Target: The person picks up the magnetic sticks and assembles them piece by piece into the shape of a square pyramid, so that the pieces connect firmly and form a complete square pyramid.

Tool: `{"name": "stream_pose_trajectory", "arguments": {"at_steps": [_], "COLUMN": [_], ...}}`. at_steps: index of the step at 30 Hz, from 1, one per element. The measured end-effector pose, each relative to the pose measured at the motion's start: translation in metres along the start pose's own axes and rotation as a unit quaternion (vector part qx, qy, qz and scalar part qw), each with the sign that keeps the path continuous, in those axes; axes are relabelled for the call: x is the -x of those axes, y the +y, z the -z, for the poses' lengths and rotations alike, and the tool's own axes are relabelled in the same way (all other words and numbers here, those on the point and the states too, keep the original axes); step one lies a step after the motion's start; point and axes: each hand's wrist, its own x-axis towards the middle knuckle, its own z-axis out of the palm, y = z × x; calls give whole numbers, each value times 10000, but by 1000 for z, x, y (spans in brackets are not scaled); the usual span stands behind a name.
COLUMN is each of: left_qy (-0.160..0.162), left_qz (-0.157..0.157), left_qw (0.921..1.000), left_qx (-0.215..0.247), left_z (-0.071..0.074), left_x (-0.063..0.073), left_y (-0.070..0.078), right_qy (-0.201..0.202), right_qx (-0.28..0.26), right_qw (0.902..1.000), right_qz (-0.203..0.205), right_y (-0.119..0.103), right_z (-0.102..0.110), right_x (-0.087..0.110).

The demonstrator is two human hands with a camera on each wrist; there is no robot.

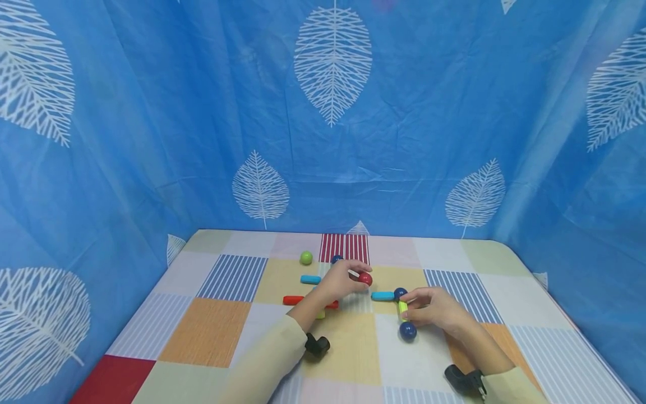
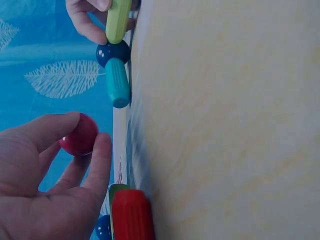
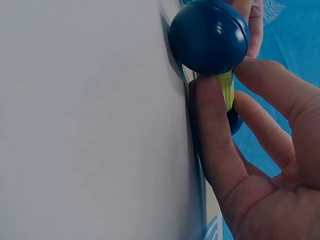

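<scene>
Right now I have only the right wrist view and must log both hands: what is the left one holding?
Observer: The left hand pinches a red ball.
Operator: Is any ball lying out of my sight?
Observer: Yes, a green ball rests on the table, farther back than the left hand.
Operator: And any red stick?
Observer: Yes, a red stick shows just left of the left arm.

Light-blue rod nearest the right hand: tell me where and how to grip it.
Probably best pinched across its free left end, coming from the left: the light-blue rod is narrow, and its right end meets a dark blue ball, close to the right hand.
</scene>
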Motion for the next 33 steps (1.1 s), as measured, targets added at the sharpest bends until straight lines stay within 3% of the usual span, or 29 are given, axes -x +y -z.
{"name": "stream_pose_trajectory", "arguments": {"at_steps": [9, 18, 33], "left_qy": [-224, -142, -62], "left_qz": [-16, 90, 140], "left_qw": [9991, 9969, 9970], "left_qx": [-354, -763, -756], "left_z": [-1, -4, -12], "left_x": [7, 12, 12], "left_y": [-1, 3, 8], "right_qy": [81, 116, 157], "right_qx": [-21, -42, -15], "right_qw": [9999, 9999, 9998], "right_qz": [-62, -62, -127], "right_y": [-1, -1, -1], "right_z": [0, 0, 0], "right_x": [2, 5, 7]}}
